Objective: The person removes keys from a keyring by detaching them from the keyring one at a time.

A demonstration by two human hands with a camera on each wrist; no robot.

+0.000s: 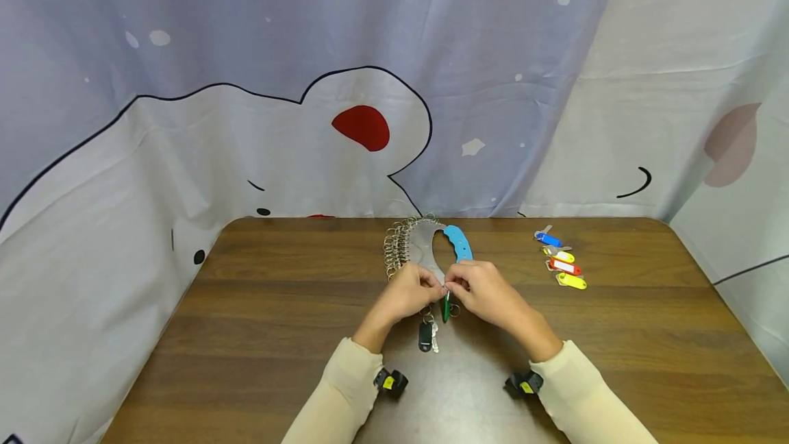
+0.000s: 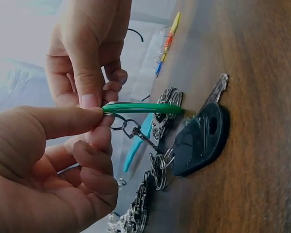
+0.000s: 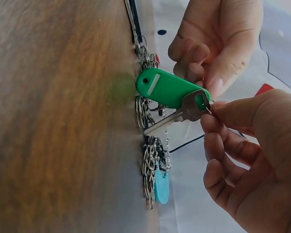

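Note:
In the head view both hands meet over a grey crescent-shaped metal plate [image 1: 425,242] with a blue handle [image 1: 458,242]. My left hand [image 1: 403,293] pinches the end of a green key tag [image 1: 446,310] between thumb and fingers. Thumb and forefinger of my right hand [image 1: 487,293] pinch the small ring at that same end. From the ring hangs a silver key [image 3: 191,107], seen against the tag in the right wrist view. Below the left hand lies a black key tag [image 1: 425,336] with its own key [image 1: 435,338]. The fingertips partly hide the ring.
Many metal rings [image 1: 396,249] line the plate's left edge. At the right of the wooden table [image 1: 647,334] lie a blue key tag [image 1: 548,239], a red one [image 1: 564,266] and two yellow ones, with keys. A patterned curtain [image 1: 308,156] hangs behind the table.

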